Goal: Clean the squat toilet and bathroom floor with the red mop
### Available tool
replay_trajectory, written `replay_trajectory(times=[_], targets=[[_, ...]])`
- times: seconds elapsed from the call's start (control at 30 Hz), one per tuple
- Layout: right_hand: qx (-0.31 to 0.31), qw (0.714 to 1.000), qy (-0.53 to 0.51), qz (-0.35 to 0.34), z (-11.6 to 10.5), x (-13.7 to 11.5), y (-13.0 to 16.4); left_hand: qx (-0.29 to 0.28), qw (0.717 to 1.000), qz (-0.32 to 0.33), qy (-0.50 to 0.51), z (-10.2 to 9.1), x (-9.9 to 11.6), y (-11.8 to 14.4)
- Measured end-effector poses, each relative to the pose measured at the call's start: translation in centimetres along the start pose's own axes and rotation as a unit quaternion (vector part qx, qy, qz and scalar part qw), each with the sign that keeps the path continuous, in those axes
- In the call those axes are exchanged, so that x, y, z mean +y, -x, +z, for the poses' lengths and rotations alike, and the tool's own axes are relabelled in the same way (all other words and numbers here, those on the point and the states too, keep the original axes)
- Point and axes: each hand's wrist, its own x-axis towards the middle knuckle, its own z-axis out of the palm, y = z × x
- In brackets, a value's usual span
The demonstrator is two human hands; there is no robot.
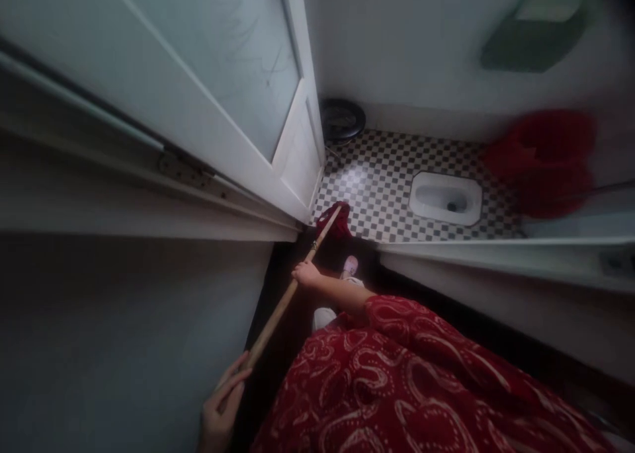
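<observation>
The right grip [306, 274] clamps the long pale wooden pole [272, 324] midway, the left grip [225, 397] its rear; ahead of both, its dark-red cloth head [341, 224] sits at the checkered tile floor's [380, 195] near-left corner.

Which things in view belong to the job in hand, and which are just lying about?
In use:
- pole, held by the left hand and right hand
- red cloth at its far end

Not being handled:
- black round item by the door
- squat toilet, a fixture
- red items, blurred
- green item, blurred
</observation>
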Motion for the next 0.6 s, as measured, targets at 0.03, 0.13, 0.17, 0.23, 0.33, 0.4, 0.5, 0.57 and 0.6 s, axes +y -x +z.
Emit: replay_trajectory(times=[0.03, 0.13, 0.17, 0.23, 0.33, 0.4, 0.5, 0.57, 0.6], targets=[[0.001, 1.000, -0.006, 0.012, -1.1, 0.9, -0.5, -0.012, 1.000, -0.002, -0.002, -0.2, 0.8, -1.8], [0.015, 0.998, -0.023, 0.059, -4.1, 4.8, -1.0, -0.056, 0.998, 0.015, -0.018, 0.5, 3.4, -7.4], [0.026, 0.997, -0.027, 0.075, -5.0, 6.5, -0.9, -0.075, 0.996, 0.032, -0.024, 1.1, 4.3, -9.4], [0.052, 0.992, -0.031, 0.108, -6.7, 9.9, -0.8, -0.115, 0.989, 0.087, -0.037, 2.4, 6.5, -13.8], [0.101, 0.978, -0.038, 0.177, -10.1, 14.9, -0.6, -0.168, 0.968, 0.180, -0.041, 4.7, 10.6, -21.5], [0.121, 0.963, -0.055, 0.235, -12.9, 18.1, -0.3, -0.203, 0.954, 0.215, -0.038, 6.4, 14.1, -27.1], [0.158, 0.933, -0.096, 0.309, -16.9, 22.8, 0.8, -0.266, 0.938, 0.223, -0.028, 9.4, 19.9, -35.2], [0.196, 0.903, -0.135, 0.357, -18.6, 25.9, 2.6, -0.279, 0.939, 0.203, -0.018, 11.8, 23.6, -40.0], [0.212, 0.881, -0.160, 0.391, -19.0, 27.4, 3.9, -0.281, 0.940, 0.193, -0.016, 13.1, 25.5, -42.1]])
